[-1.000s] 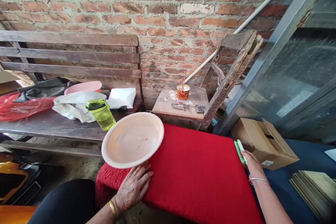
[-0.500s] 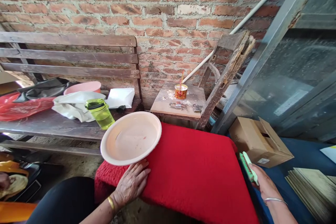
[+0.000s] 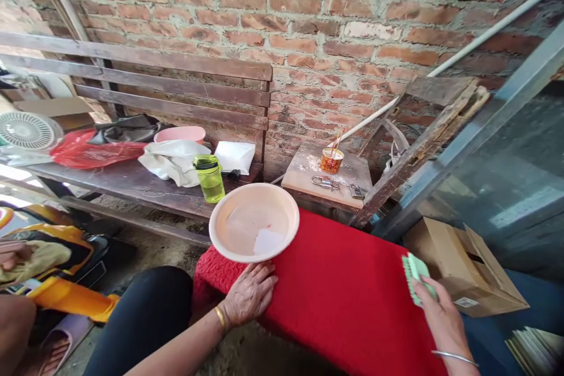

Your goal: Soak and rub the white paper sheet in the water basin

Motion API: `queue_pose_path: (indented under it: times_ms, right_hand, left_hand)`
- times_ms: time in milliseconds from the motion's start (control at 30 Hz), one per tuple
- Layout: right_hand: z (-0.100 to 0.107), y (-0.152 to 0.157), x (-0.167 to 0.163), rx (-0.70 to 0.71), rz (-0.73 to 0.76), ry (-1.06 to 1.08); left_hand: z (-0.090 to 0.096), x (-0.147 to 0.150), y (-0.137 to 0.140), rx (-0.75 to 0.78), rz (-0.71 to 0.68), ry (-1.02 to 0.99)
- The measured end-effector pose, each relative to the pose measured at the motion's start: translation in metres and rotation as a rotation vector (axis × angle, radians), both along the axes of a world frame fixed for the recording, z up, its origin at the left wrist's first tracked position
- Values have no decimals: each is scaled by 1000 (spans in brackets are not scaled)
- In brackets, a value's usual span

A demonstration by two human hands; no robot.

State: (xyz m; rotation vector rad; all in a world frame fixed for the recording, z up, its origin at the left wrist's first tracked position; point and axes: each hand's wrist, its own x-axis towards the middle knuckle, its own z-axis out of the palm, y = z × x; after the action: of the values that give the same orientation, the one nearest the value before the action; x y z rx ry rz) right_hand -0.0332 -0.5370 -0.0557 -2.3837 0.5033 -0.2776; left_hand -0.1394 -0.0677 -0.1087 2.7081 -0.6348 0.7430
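Observation:
My left hand (image 3: pixel 251 294) lies flat on a red cloth (image 3: pixel 352 288), its fingertips close against the front rim of a pale pink basin (image 3: pixel 215 234). The fingers are stretched out and hold nothing. The basin contains water, with a bright white patch in it. My right hand (image 3: pixel 443 317) grips a light green scrub brush (image 3: pixel 416 273) above the cloth's right edge. Its bristles point left. Behind the basin, a green water bottle (image 3: pixel 209 179) stands on a wooden bench (image 3: pixel 154 197).
A cardboard box (image 3: pixel 462 270) sits right of the cloth, near a stack of paper (image 3: pixel 535 346). On a small wooden chair (image 3: pixel 302 179) are a tin with sticks (image 3: pixel 331 161) and padlocks (image 3: pixel 324 182). Another person's hand (image 3: pixel 13 252) holds a beige cloth at far left.
The view has swung left, so a fan and more of the bench now show. My right hand has brought the brush over the cloth's edge and turned it. My left hand stays by the basin.

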Motion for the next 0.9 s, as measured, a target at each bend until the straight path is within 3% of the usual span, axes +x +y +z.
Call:
queue_pose_path:
  times_ms: [100, 167, 267, 333, 400, 467, 667, 733, 800, 900]
  right_hand:
    - [1, 92, -6, 94, 209, 12]
    - [-4, 155, -14, 43, 357, -15]
    - [-11, 224, -26, -164, 558, -57]
    - [-14, 242, -30, -342, 619, -90]
    - [-15, 231, -29, -460, 601, -91]
    - [-15, 194, -24, -459, 498, -29]
    - [-10, 6, -29, -274, -16, 158]
    - [-8, -41, -40, -214, -213, 181]
    - [-7, -60, -51, -168, -336, 143]
    - [-10, -26, -58, -188, -192, 9]
  left_hand:
    - [-5, 1, 0, -15, -5, 8]
    - [-6, 1, -1, -19, -7, 10]
    - [-4, 2, -1, -29, -5, 6]
    - [-3, 2, -2, -35, -4, -1]
    - [-1, 2, -3, -40, -7, -7]
    - [0, 3, -3, -42, -13, -10]
    - [1, 4, -4, -43, -17, -24]
    - [1, 4, -4, -43, -17, -18]
    - [1, 4, -3, -44, -16, -6]
    - [2, 3, -3, -38, -13, 5]
